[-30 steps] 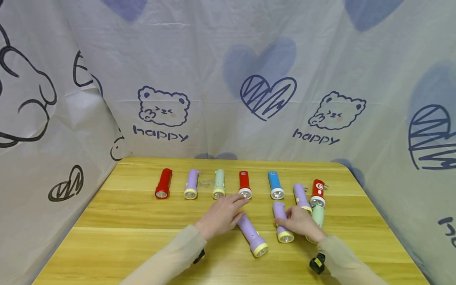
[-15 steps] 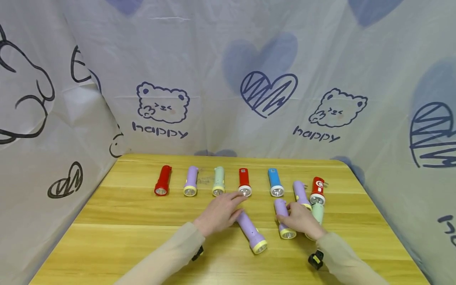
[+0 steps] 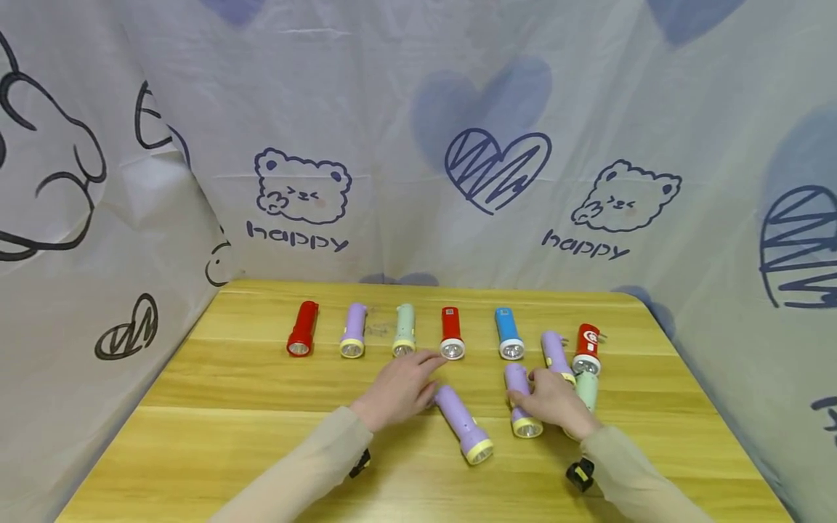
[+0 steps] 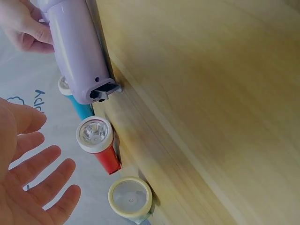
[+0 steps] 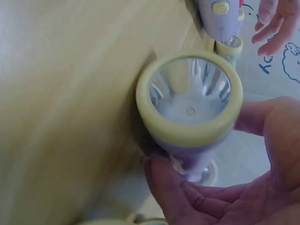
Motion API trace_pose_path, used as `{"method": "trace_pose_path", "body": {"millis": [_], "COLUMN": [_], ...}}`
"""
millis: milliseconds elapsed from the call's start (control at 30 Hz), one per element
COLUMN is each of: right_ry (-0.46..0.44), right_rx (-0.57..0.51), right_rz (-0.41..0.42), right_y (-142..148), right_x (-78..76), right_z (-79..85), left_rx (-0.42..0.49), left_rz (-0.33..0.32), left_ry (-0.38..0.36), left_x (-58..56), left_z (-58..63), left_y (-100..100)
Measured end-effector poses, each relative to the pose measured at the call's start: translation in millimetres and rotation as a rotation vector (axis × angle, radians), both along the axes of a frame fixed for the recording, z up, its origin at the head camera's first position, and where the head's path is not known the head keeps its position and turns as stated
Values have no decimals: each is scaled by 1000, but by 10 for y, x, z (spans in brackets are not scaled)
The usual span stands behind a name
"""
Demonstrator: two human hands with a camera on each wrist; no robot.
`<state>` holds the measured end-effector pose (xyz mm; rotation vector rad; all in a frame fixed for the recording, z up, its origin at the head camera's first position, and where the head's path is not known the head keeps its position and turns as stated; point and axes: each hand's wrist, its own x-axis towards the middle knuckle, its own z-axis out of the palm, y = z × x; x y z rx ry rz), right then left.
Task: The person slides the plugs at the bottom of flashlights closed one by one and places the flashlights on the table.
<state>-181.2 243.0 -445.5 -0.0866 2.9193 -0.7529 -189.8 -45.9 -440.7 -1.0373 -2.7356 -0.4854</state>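
Observation:
My right hand [image 3: 556, 401] holds a purple flashlight [image 3: 517, 379] with a yellow rim, thumb on one side and fingers on the other. Its lens end [image 5: 190, 133] faces the right wrist camera. Left of it, a second purple flashlight [image 3: 463, 423] lies slanted on the table. Just beyond that one's tail end is my left hand [image 3: 399, 388], fingers loosely extended. A gap shows between this hand and the flashlight in the left wrist view. Close by my right hand lie another purple flashlight [image 3: 554, 352] and a pale green one [image 3: 587, 390], partly hidden by the hand.
Across the back of the wooden table [image 3: 216, 436] runs a spaced row: a red flashlight [image 3: 304, 325], a purple one [image 3: 355, 323], a pale green one [image 3: 405, 323], a red-and-white one [image 3: 451, 325] and a blue one [image 3: 506, 327]. Another red-and-white flashlight [image 3: 587, 346] lies at the right.
My left hand has drawn slightly left, away from the tail of the slanted purple flashlight. The right hand keeps its hold with hardly any movement. The head view has shifted a little.

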Motion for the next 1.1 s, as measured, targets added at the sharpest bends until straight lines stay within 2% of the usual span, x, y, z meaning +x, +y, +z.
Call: {"method": "trace_pose_path", "body": {"millis": [200,300,433,567,733,900,1100], "right_ry": [209,315,385,362,288,220,141], "right_rx": [80,44,-33,-81,-111,-143,-162], "right_rz": [7,26,98,148,196,258,290], "right_y": [-2,-66,-201,-327,-435,-481,-507], "right_x": [13,42,102,150,188,210,253], "right_z": [85,108,119,122,142,146,156], "left_rx": [24,23,15,11,21,21,12], "left_rz": [8,9,13,30,40,38,41], "left_ry": [2,-1,2,5,6,19,9], "left_x": [-2,0,-4,-15,-40,-61,-59], "left_z": [34,39,46,57,61,55,34], "left_y": [-15,-22,-28,-43,-67,-72,-54]}}
